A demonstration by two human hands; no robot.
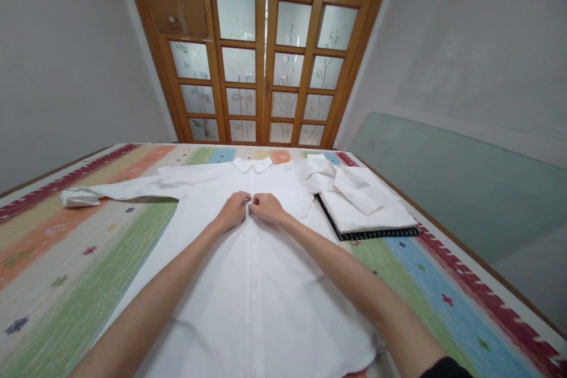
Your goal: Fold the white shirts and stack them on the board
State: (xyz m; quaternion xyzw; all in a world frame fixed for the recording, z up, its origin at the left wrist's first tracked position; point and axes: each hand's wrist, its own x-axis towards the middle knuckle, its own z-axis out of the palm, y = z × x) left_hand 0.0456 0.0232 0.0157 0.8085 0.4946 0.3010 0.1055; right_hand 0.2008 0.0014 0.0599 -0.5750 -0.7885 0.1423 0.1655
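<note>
Around you, the striped cover (pixel 66 260) runs wide in green, orange, blue and red bands, dotted with small stars. Off to your right on it lies a folded white cloth (pixel 376 212) on top of a black board (pixel 376 234), just beside the garment's right edge. The far sleeve (pixel 349 186) is draped over that pile, touching it. Straight ahead, past the end of the cover, stands a wooden door (pixel 266 59) with frosted panes. Nothing sits between you and your work; only your own forearms cross the lower half of the cloth.

Now the white shirt (pixel 252 283): it lies flat, front up, in the middle of the cover, with the collar (pixel 252 164) at the far end and the hem nearest you. The other sleeve (pixel 115 190) stretches out straight to your left, its cuff (pixel 80 196) lying rumpled at the end. The button strip runs down the centre.

Your left hand (pixel 233 210) and right hand (pixel 266 208) meet at that strip, at chest height, knuckles nearly touching. Both sets of fingers are curled in and pinched on the fabric there. Whether a button sits between them is too small to tell.
</note>
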